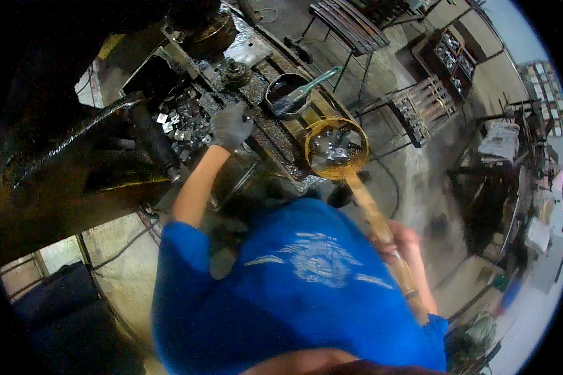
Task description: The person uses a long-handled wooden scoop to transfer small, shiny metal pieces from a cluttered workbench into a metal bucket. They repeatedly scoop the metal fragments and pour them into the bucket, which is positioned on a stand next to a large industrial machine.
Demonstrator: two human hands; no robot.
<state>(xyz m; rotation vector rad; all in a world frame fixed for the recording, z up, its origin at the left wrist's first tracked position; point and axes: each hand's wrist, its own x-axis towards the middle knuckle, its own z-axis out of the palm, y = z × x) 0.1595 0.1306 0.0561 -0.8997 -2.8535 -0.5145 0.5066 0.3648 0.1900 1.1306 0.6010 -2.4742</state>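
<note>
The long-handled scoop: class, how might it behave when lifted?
The scoop likely feels front-heavy, since shiny pieces lie in its far end. Its thick, straight handle is probably stiff. Tilted, it might spill, as its round mouth is open.

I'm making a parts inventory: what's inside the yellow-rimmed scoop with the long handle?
Shiny, greyish metal-looking pieces lie inside the scoop, some with flat, angular faces. The upper pieces cover whatever lies beneath, so their full number cannot be told.

A head-worn fisheye looks steeply down, close over the wearer's blue shirt (pixel 294 294) at six o'clock, taking in both hands (pixel 231 128) (pixel 401 240) and, toward eleven, the surface (pixel 251 47).
</note>
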